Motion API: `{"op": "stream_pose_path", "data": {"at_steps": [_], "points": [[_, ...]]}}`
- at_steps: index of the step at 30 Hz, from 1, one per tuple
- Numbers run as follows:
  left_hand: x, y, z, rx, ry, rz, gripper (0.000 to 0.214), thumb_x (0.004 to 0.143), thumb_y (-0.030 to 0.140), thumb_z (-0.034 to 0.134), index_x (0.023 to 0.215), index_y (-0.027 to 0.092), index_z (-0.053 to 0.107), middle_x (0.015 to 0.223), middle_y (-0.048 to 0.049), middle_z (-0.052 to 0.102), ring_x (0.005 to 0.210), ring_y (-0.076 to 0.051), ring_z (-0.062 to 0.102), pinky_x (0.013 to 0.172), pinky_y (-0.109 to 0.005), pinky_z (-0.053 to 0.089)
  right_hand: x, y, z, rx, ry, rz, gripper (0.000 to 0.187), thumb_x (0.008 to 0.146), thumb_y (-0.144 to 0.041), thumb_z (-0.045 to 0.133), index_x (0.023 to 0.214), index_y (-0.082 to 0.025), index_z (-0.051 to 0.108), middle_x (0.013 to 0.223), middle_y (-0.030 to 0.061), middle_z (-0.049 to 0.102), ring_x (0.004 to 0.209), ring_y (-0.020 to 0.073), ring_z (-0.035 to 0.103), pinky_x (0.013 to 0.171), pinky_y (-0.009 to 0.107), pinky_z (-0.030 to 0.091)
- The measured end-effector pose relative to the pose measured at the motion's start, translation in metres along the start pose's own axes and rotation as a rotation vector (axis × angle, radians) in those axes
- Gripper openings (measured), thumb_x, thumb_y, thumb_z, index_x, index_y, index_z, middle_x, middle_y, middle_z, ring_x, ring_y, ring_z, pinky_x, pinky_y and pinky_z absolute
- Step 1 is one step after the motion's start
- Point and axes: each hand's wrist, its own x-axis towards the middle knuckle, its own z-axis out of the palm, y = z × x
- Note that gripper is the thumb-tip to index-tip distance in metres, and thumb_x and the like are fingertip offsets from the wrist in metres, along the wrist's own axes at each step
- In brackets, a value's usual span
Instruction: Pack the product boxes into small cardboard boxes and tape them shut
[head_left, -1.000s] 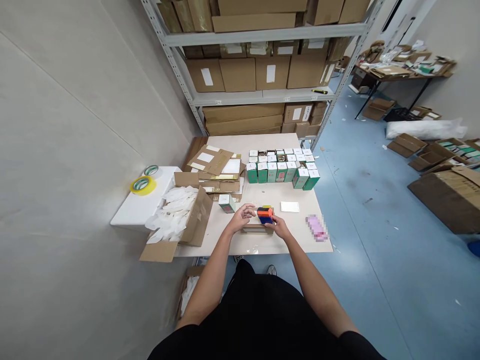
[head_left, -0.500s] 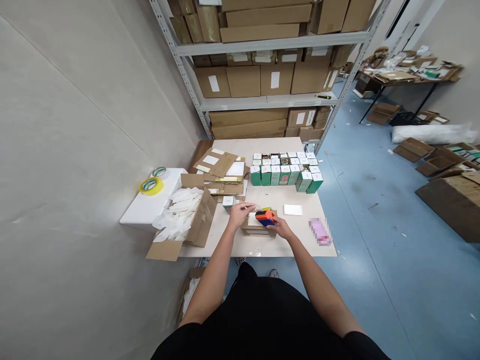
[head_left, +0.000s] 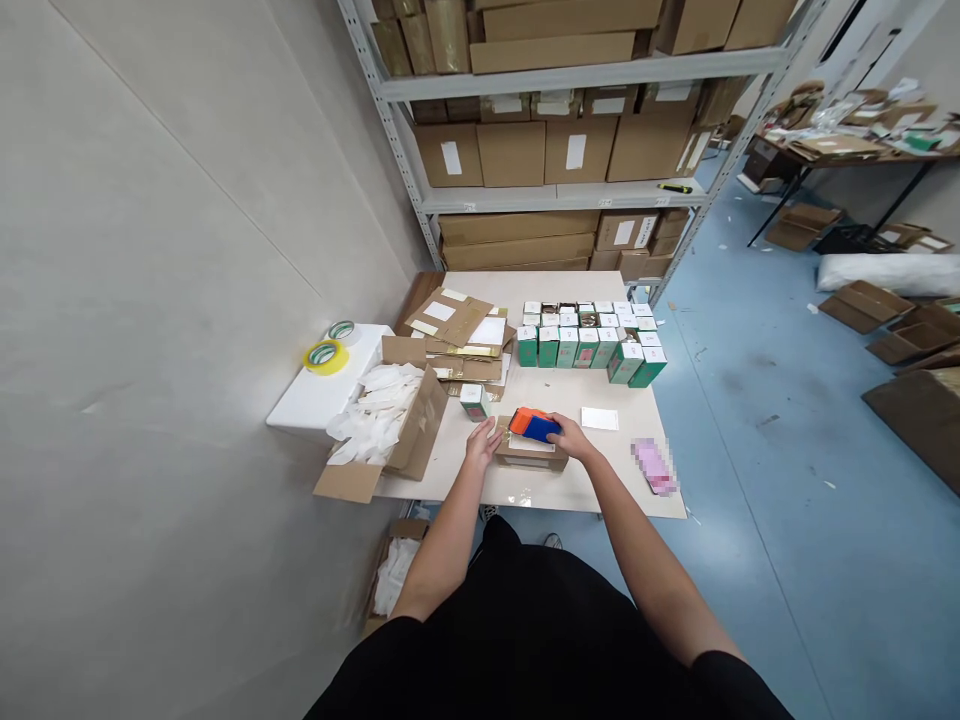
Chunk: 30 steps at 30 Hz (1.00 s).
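Note:
A small cardboard box [head_left: 531, 460] with a white label lies in front of me near the table's front edge. My right hand [head_left: 568, 436] is closed round an orange and blue tape dispenser [head_left: 535, 425], which lies over the box's top. At the box's left end is my left hand [head_left: 484, 440], its fingers extended and touching the edge there. Just behind that hand stands a single green and white carton [head_left: 474, 402]. The underside of the dispenser is hidden.
Rows of green and white cartons [head_left: 586, 346] stand at the back right. Flattened cardboard [head_left: 454, 318] is stacked at the back left, beside an open box of white paper [head_left: 382, 400]. Yellow tape [head_left: 325, 357] lies on a white surface. A white card [head_left: 599, 419] is to the right.
My left hand has gone from a raised pinch down to the box's left end, its fingers now extended. The dispenser has turned and come down flatter onto the box. The view has shifted left.

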Motion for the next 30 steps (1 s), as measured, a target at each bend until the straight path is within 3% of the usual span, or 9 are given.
{"op": "stream_pose_path", "data": {"at_steps": [4,8,15,22,30], "points": [[0.007,-0.004,-0.001,-0.018,-0.012,0.024,0.039,0.078,0.024,0.089,0.112,0.018,0.072,0.127,-0.0123,0.073,0.107,-0.025,0.076,0.095,-0.033,0.06,-0.004,-0.015,-0.007,-0.107,0.092,0.04,0.037,0.084,-0.039,0.066,0.116,-0.021,0.072,0.116,0.0087,0.074,0.106,0.0275,0.066,0.096,0.038,0.05],[0.009,-0.013,0.005,-0.034,0.001,0.087,0.036,0.072,0.023,0.092,0.103,0.017,0.074,0.115,-0.0127,0.077,0.106,-0.023,0.075,0.097,-0.035,0.059,-0.015,-0.018,-0.01,-0.154,0.122,0.133,0.043,0.086,-0.056,0.069,0.112,-0.023,0.074,0.106,0.007,0.077,0.096,0.0259,0.069,0.085,0.034,0.052],[0.011,-0.012,-0.002,-0.041,0.097,0.21,0.029,0.064,0.021,0.093,0.088,0.014,0.077,0.091,-0.0103,0.078,0.086,-0.018,0.074,0.083,-0.029,0.059,-0.006,-0.017,-0.006,-0.248,0.08,0.119,0.039,0.087,-0.054,0.07,0.111,-0.023,0.076,0.103,0.0059,0.078,0.093,0.0237,0.07,0.081,0.03,0.051],[0.021,-0.013,-0.02,-0.021,0.285,0.168,0.029,0.056,0.021,0.092,0.081,0.014,0.078,0.072,-0.0053,0.072,0.061,-0.011,0.062,0.053,-0.021,0.043,0.025,-0.02,0.002,-0.457,-0.014,0.123,0.036,0.089,-0.055,0.071,0.106,-0.024,0.078,0.103,0.0064,0.079,0.096,0.0245,0.071,0.079,0.028,0.048],[0.033,-0.025,-0.029,0.004,0.29,0.115,0.031,0.054,0.02,0.092,0.081,0.014,0.077,0.07,-0.0035,0.071,0.058,-0.01,0.057,0.052,-0.021,0.041,0.034,-0.02,0.012,-0.549,-0.04,0.108,0.037,0.09,-0.057,0.069,0.106,-0.023,0.077,0.101,0.0063,0.078,0.095,0.0236,0.07,0.078,0.027,0.045]]}}
